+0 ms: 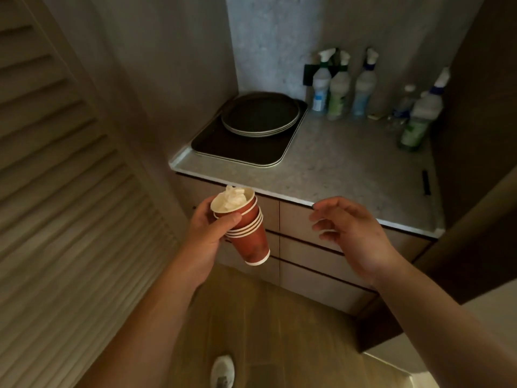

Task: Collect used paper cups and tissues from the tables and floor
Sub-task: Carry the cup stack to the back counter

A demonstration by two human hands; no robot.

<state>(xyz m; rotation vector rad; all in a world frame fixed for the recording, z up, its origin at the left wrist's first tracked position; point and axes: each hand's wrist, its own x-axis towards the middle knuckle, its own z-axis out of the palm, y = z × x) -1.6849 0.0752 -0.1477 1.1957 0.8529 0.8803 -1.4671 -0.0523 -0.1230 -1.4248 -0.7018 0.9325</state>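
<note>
Left hand (205, 233) grips cup stack (246, 231) | right hand (352, 233) loose, holding nothing

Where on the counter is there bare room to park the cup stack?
Free: the counter middle and front edge, between the tray on its left and the spray bottles along the back and right. Crowded: back-left corner, tray with plates. Left hand holds the cups; right hand empty.

The stacked paper cups (247, 233) are red-brown with white rims; the tissue (232, 198) in the top one is white. The tabletop (349, 166) is speckled grey. Trays (237, 148) and plates (260, 116) are black with pale edges. The floor (265, 331) shows tan wood grain.
</note>
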